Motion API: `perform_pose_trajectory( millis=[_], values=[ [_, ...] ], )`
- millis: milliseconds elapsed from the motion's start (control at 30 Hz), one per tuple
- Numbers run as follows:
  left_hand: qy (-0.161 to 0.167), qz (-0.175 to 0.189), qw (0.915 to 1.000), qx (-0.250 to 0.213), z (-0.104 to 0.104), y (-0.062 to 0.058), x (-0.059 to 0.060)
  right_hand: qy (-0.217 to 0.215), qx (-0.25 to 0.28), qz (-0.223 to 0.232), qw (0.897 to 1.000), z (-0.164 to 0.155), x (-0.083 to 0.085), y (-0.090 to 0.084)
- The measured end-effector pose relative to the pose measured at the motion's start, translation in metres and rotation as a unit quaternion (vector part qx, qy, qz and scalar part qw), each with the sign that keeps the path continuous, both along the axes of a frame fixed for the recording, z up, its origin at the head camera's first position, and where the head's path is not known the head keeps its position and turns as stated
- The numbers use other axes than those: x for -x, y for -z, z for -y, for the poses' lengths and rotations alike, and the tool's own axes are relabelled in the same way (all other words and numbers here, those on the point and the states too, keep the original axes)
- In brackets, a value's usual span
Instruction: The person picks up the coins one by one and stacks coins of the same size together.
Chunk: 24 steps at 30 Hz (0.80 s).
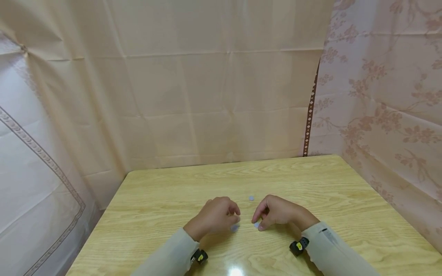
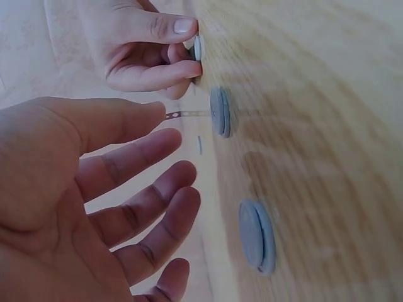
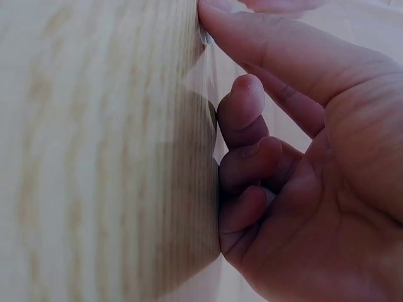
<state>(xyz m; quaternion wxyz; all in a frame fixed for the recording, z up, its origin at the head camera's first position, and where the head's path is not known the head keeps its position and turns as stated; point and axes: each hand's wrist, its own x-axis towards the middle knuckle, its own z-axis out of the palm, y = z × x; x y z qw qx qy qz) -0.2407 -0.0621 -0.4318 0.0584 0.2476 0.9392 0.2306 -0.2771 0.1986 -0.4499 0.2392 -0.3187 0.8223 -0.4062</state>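
Note:
My right hand (image 1: 277, 211) pinches a small pale grey-blue disc (image 1: 257, 224) between thumb and fingertips, right at the tabletop. In the left wrist view this disc (image 2: 198, 48) is tilted on its edge between the fingers; in the right wrist view the thumb largely hides it. My left hand (image 1: 219, 214) hovers with loosely bent fingers and holds nothing. Just beside its fingertips lies another disc (image 1: 235, 228). The left wrist view shows two round grey-blue pieces (image 2: 220, 112) (image 2: 257, 236) on the wood, each looking double-layered. Beyond the hands sits one more disc (image 1: 251, 198).
The wooden table (image 1: 165, 188) has light grain and rounded far corners. Behind it hangs a beige cloth (image 1: 207, 96), with a flowered cloth (image 1: 390, 115) on the right and a white one (image 1: 31, 172) on the left. Black wrist devices (image 1: 299, 246) sit at both cuffs.

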Motion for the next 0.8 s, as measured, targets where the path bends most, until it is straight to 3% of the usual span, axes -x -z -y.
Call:
perform_pose_trajectory(
  millis=[533, 800],
  values=[
    [-0.01, 0.022, 0.9996, -0.014, -0.017, 0.002, 0.03, 0.012, 0.008, 0.0, 1.0, -0.001, 0.0, 0.0],
    [-0.026, 0.057, 0.9979, -0.02, -0.021, 0.006, 0.049, 0.013, 0.001, -0.004, 1.0, -0.002, 0.0, -0.001]
  ],
)
